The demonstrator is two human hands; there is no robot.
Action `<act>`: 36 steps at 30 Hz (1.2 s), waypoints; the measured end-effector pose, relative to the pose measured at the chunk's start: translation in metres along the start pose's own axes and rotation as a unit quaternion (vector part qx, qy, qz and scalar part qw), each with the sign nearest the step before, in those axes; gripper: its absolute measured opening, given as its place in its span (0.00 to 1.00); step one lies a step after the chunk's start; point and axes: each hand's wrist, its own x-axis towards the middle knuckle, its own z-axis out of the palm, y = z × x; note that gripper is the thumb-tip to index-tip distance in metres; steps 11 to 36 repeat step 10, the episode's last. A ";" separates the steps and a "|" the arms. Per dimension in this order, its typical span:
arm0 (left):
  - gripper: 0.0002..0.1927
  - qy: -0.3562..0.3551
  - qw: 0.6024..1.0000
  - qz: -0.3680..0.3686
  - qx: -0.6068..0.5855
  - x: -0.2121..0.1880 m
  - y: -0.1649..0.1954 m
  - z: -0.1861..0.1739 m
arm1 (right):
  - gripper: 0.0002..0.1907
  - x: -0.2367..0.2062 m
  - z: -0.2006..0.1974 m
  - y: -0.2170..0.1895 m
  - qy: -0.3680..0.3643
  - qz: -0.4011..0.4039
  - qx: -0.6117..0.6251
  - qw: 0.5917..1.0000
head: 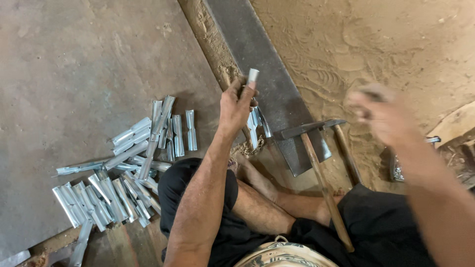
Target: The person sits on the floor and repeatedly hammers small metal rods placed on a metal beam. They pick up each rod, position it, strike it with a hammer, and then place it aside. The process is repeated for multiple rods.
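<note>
My left hand (237,105) is raised over a long dark steel bar (257,49) and grips a small folded strip of shiny sheet metal (253,75) that stands upright between its fingertips. A few similar strips (257,123) lie just below that hand, at the edge of the bar. My right hand (378,112) is up at the right, over the sandy ground. It is blurred by motion, its fingers look curled, and a dark smear shows at its top. Whether it holds anything cannot be told.
Two hammers with wooden handles (324,188) lie with their heads (302,130) on the near end of the bar. A heap of several shiny folded strips (123,168) lies on the grey slab (74,74) to the left. My crossed legs (267,207) are below, and sand (386,44) and a wooden board (455,123) are to the right.
</note>
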 end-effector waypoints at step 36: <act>0.18 0.013 0.924 0.164 0.344 -0.022 -0.008 -0.008 | 0.10 0.033 0.146 0.011 -0.061 -0.339 -0.313 0.885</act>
